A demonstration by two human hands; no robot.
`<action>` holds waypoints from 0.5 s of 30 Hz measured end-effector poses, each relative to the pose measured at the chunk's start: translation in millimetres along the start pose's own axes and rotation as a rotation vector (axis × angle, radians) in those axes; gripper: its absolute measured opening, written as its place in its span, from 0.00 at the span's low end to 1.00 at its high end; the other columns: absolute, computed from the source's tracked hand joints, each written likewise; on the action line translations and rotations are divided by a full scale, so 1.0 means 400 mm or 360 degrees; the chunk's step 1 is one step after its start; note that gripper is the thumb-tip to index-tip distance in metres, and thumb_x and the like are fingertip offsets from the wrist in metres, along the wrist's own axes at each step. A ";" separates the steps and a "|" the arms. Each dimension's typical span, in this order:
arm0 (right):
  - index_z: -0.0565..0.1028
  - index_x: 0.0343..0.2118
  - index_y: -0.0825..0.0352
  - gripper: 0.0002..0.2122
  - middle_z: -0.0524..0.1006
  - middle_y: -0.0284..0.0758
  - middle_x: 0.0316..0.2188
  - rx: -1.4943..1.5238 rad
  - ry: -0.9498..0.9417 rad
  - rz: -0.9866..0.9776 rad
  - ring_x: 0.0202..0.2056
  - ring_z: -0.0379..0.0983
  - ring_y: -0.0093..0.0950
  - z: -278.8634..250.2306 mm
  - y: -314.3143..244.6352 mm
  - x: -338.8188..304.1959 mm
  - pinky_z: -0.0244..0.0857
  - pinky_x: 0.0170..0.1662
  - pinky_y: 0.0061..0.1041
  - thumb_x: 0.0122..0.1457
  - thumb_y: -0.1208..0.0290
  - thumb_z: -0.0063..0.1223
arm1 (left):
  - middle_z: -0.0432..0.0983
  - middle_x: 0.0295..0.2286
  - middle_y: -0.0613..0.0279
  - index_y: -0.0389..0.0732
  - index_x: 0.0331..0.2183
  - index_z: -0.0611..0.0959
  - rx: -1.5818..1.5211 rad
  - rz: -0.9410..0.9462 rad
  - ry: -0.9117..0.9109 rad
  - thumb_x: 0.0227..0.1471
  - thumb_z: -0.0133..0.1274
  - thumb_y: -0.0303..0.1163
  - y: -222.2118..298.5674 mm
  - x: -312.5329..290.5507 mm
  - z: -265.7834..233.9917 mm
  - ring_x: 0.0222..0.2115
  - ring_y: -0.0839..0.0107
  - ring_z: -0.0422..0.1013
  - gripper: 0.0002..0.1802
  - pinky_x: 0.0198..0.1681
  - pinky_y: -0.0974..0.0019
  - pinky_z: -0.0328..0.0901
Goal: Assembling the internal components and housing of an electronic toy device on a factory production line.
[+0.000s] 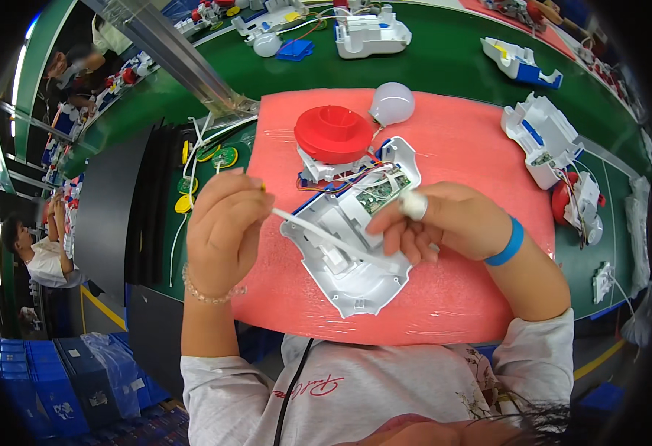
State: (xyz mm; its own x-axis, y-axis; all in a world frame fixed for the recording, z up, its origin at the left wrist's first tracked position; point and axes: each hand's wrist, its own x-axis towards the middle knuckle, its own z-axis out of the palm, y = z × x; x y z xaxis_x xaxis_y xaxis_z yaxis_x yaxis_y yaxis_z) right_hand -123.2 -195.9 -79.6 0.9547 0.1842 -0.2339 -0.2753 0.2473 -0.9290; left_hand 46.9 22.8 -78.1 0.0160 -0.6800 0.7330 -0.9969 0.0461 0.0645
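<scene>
On a pink foam mat (459, 297) lies an opened white plastic housing (355, 293), with a green circuit board (375, 197) and several thin wires in it. My left hand (225, 223) is raised at the housing's left, fingertips pinched on a white cable (303, 221); a bit of yellow shows at the fingertips. The cable slants down over the housing to my right hand (445, 227), whose curled fingers are around its far stretch. White wrapping covers that thumb. Behind the board, a red round part (333, 134) sits on a white base, beside a white bulb-shaped piece (393, 102).
Green round boards with yellow discs (224, 157) and white cables lie left of the mat. Another white housing (541, 137) with a red part stands at the right. Further assemblies (370, 33) line the green bench behind. A metal post (170, 52) rises at the back left.
</scene>
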 end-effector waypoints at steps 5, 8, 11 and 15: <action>0.73 0.40 0.71 0.12 0.76 0.35 0.34 0.0000 -0.0283 -0.0182 0.34 0.70 0.19 -0.007 0.019 -0.028 0.64 0.36 0.17 0.55 0.71 0.49 | 0.73 0.26 0.62 0.38 0.25 0.75 0.0078 0.0331 0.0125 0.32 0.54 0.19 -0.035 0.050 0.062 0.31 0.63 0.69 0.10 0.36 0.59 0.66; 0.74 0.39 0.70 0.10 0.76 0.34 0.35 -0.0090 -0.0359 -0.0249 0.38 0.69 0.21 -0.026 0.041 -0.016 0.63 0.41 0.19 0.54 0.76 0.50 | 0.74 0.27 0.62 0.38 0.23 0.76 0.0121 0.0561 0.0185 0.31 0.54 0.25 -0.026 0.087 0.081 0.32 0.64 0.69 0.09 0.36 0.59 0.66; 0.76 0.36 0.68 0.09 0.76 0.35 0.32 -0.0558 -0.0381 -0.0434 0.36 0.69 0.23 -0.056 0.024 0.009 0.63 0.39 0.22 0.51 0.75 0.53 | 0.73 0.26 0.63 0.39 0.24 0.77 0.0131 0.0657 0.0192 0.30 0.53 0.25 -0.024 0.139 0.110 0.32 0.64 0.69 0.10 0.37 0.57 0.66; 0.78 0.30 0.66 0.06 0.76 0.35 0.27 -0.1076 0.0022 -0.0171 0.28 0.71 0.26 -0.060 -0.045 0.050 0.64 0.34 0.24 0.49 0.73 0.54 | 0.72 0.25 0.64 0.40 0.27 0.78 0.0109 0.0621 0.0220 0.31 0.52 0.28 -0.043 0.204 0.161 0.32 0.64 0.68 0.12 0.39 0.58 0.65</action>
State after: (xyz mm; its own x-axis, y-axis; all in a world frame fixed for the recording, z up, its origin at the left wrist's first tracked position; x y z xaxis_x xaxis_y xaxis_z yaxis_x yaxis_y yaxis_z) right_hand -96.3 -219.7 -74.4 0.9754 0.1782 -0.1298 -0.0521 -0.3856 -0.9212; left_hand 60.3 -80.7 -62.9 -0.3582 -0.5162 0.7780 -0.9330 0.2290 -0.2777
